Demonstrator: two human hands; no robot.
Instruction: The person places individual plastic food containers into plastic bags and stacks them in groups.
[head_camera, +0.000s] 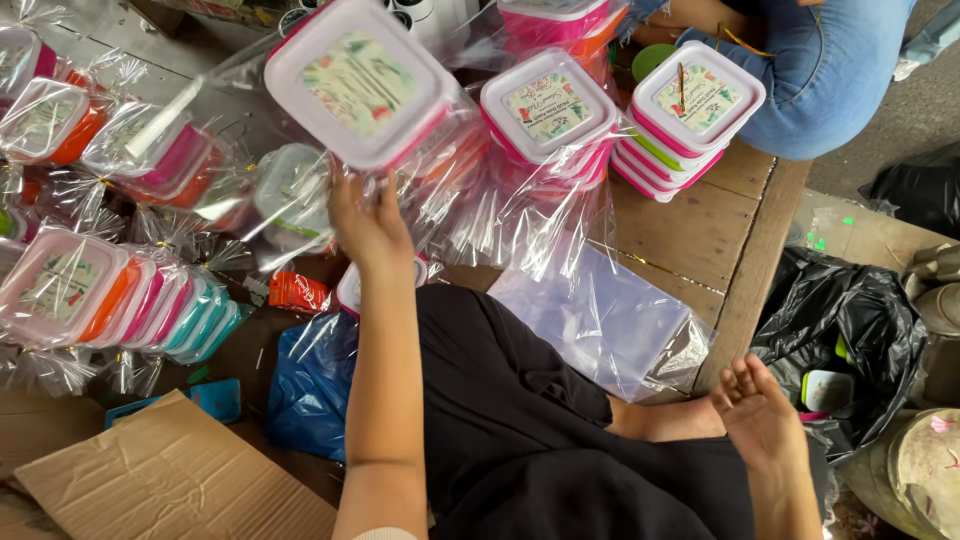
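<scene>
1. The left hand (368, 222) lifts a wrapped box set (365, 85) from below, fingers pressed to its underside; the slick cellophane could let it slide off.
2. The set hangs over the wrapped stacks (150, 290), so a drop would likely topple them.
3. The right hand (762, 412) lies open and empty, too far to help.

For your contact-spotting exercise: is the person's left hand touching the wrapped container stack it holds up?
Touching. The head view shows the left hand gripping the clear wrap beneath the pink-lidded container stack, with no gap between them.

packing workshop: wrapped box sets (120, 300), cellophane (600, 320), cardboard (170, 480).
</scene>
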